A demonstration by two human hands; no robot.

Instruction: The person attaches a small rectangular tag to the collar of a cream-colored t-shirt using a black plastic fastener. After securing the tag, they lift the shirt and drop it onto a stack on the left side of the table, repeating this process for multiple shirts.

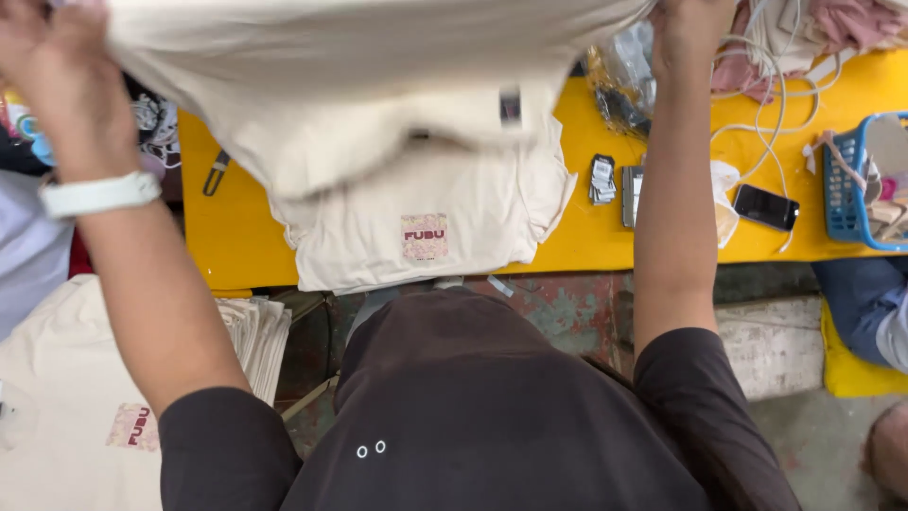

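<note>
Both my hands hold up a cream garment (359,85) above the yellow table (605,227). My left hand (52,57) grips its edge at the upper left; a white band sits on that wrist. My right hand (690,28) grips the other edge at the upper right. Under the raised garment a folded cream shirt (426,227) with a small pink square print lies flat on the table, overhanging its near edge.
A pile of cream shirts (66,416) sits at lower left. On the table lie small dark tags (602,180), a black phone (766,206), white cords (771,104), a clear plastic bag (624,76) and a blue basket (861,185). Another person's sleeve (865,303) is at right.
</note>
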